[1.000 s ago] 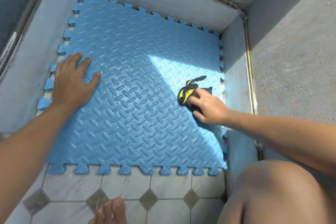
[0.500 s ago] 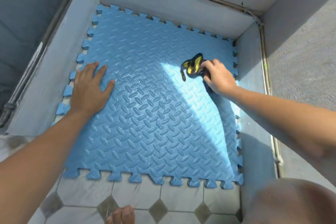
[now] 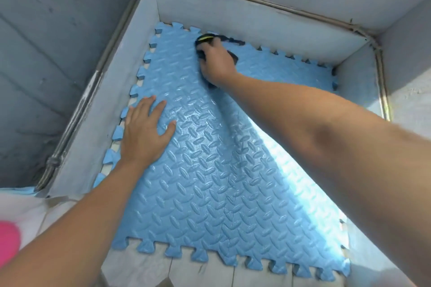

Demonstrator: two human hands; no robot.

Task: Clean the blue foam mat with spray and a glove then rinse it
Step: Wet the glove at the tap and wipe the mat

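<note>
The blue foam mat [image 3: 221, 182] lies flat on the tiled floor [image 3: 198, 272] inside the low wall [image 3: 256, 21], and your black-and-yellow glove [image 3: 205, 38], which a second ago worked its right side, is now at the far edge near the left corner. Your right hand [image 3: 215, 63] curls its fingers over the glove and presses it to the foam; your left hand [image 3: 142, 133] stays flat on the left edge, fingers spread, pinning the mat. That sweep suggests the scrub is well along, with rinsing still ahead.

mat [image 3: 210, 182] is laid flat on the floor [image 3: 144, 270], boxed in by walls [image 3: 256, 23], glove [image 3: 205, 38] held at its far edge
</note>
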